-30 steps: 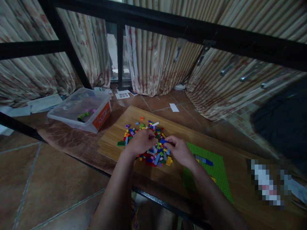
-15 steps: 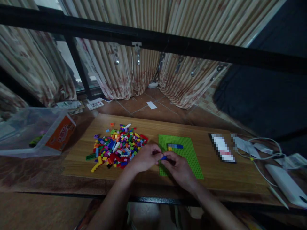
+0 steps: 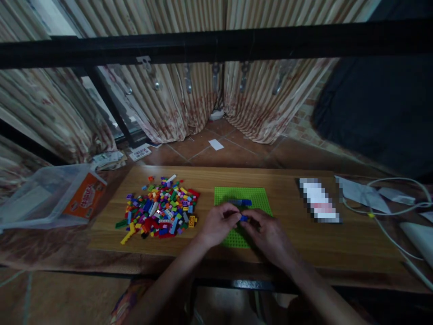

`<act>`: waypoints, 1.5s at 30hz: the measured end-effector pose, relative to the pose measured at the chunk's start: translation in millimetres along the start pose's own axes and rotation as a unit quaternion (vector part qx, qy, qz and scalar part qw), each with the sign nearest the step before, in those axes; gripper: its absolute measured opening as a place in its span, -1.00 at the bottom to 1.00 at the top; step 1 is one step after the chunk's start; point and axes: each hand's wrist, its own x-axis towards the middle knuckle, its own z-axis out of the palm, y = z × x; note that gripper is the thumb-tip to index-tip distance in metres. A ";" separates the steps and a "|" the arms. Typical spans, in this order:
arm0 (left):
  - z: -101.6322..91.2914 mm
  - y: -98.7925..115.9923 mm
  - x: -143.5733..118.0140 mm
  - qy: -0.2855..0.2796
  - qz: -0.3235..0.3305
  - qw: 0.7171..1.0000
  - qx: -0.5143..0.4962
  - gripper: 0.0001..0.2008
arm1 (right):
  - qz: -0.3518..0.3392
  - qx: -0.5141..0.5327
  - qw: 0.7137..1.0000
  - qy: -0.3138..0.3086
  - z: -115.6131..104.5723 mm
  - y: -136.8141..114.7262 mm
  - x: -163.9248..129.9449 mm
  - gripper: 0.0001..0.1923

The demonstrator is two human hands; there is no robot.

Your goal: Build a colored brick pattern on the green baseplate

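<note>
The left hand (image 3: pixel 219 223) and right hand (image 3: pixel 270 229) come nearest, meeting over the plate (image 3: pixel 235 241). Each has thumb and forefinger pinched on the same small blue brick (image 3: pixel 244 218), one hand at either end of it. The view is dim and the fingers cover much of the brick, so I cannot tell whether it touches the studs or hangs just above them.

A second ago both hands are at the pile (image 3: pixel 162 207), the right one already gripping a blue piece; half a second ago they are by the plate's left edge. Now the brick is over the middle of the plate, which suggests that picking has given way to building.

Just beyond the fingers, a short row (image 3: pixel 246 202) of blue bricks lies on the plate, its left end partly behind the left hand. The pile sits well apart to the left on the wooden table (image 3: pixel 304 243), a clear box (image 3: pixel 43 185) past it. Off to the right lies a pixelated flat item (image 3: pixel 320 201). Farther back are a white paper (image 3: pixel 216 144) on the tiled floor (image 3: pixel 233 158) and pleated curtains (image 3: pixel 189 104).
</note>
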 end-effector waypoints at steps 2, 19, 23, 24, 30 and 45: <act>4.6 1.7 2.0 0.007 0.001 1.000 0.000 -0.85 | -0.010 -0.010 1.000 0.004 -3.0 3.2 -0.4 -0.84; -6.3 -6.8 3.8 0.058 0.049 0.975 0.208 -0.81 | 0.046 -0.065 0.997 0.008 -43.6 52.7 14.9 -0.81; 0.7 0.0 -1.7 0.061 0.083 0.943 0.318 -0.82 | 0.018 -0.069 0.997 -0.020 -37.4 55.1 16.5 -0.79; 2.2 0.4 -2.3 0.060 0.102 0.932 0.342 -0.80 | 0.012 -0.063 0.998 -0.023 -36.2 56.7 17.2 -0.78; 11.0 -9.8 2.0 0.017 0.177 0.892 0.416 -0.60 | -0.019 -0.050 0.998 -0.043 -29.5 61.6 23.1 -0.70; 19.7 -17.5 5.2 -0.028 0.176 0.879 0.442 -0.55 | 0.016 0.036 0.999 -0.007 -14.6 57.9 28.1 -0.61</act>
